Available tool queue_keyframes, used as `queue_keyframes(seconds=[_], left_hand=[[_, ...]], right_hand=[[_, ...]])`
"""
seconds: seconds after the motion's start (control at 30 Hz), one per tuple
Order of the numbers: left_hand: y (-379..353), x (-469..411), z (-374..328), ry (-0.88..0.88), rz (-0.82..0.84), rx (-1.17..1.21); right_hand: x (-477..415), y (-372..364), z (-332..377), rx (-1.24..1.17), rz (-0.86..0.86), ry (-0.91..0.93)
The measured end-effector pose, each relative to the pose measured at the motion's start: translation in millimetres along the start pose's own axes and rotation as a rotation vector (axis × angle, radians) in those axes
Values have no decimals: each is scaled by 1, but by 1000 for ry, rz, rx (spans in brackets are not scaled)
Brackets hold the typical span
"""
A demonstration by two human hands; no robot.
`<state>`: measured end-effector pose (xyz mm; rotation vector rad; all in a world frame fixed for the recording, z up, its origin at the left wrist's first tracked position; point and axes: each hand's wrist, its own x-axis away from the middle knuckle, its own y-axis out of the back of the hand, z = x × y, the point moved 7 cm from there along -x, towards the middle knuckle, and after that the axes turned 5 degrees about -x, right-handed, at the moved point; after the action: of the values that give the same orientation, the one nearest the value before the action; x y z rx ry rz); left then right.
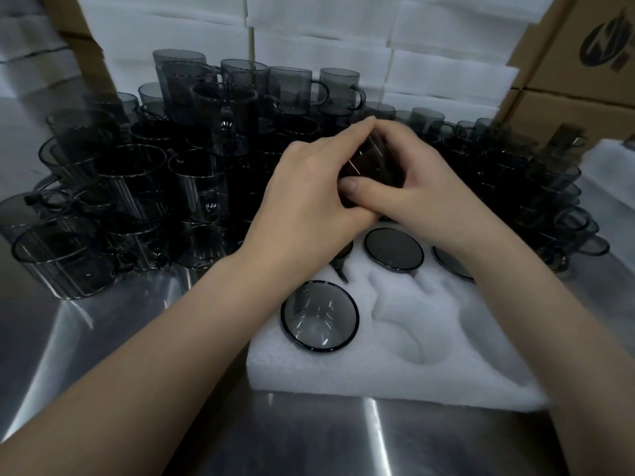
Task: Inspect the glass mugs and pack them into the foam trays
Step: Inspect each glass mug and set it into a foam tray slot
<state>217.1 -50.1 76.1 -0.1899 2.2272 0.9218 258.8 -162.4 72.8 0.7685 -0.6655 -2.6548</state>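
Note:
A dark smoked-glass mug [372, 163] is held above the far edge of the white foam tray [395, 359]. My left hand [309, 194] and my right hand [422, 197] both grip it, fingers curled round its sides, and hide most of it. In the tray sit several mugs: one at the near left [319, 319], one in the middle back [393, 249], one at the back right [453, 264] partly under my right forearm. A near-right pocket [415, 338] of the tray is bare foam.
A large crowd of stacked smoked-glass mugs [137, 187] fills the steel table [309, 441] at left and behind, and more stand at the right [549, 187]. White foam trays [326, 39] are piled at the back. Cardboard boxes [584, 46] rise at the right.

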Motion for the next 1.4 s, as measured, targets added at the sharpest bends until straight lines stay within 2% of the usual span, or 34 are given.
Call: queue_keyframes(seconds=[0.13, 0.47, 0.6, 0.87, 1.07, 1.17, 1.27, 1.4], left_hand=[[1, 0, 3, 66, 9, 106], [1, 1, 5, 51, -24, 268], [2, 2, 5, 42, -52, 272], [5, 4, -2, -14, -50, 249], [2, 4, -7, -82, -18, 290], [4, 3, -9, -102, -32, 314], [4, 1, -3, -37, -28, 299], [-1, 0, 1, 1, 2, 191]], right_hand=[[1, -3, 2, -12, 45, 18], [1, 1, 11, -95, -60, 106], [1, 5, 0, -318, -136, -23], [-3, 6, -18, -606, -145, -268], [-2, 0, -19, -858, -67, -333], [1, -10, -16, -969, 83, -355], [0, -12, -11, -884, 168, -296], [-3, -8, -18, -665, 24, -235]])
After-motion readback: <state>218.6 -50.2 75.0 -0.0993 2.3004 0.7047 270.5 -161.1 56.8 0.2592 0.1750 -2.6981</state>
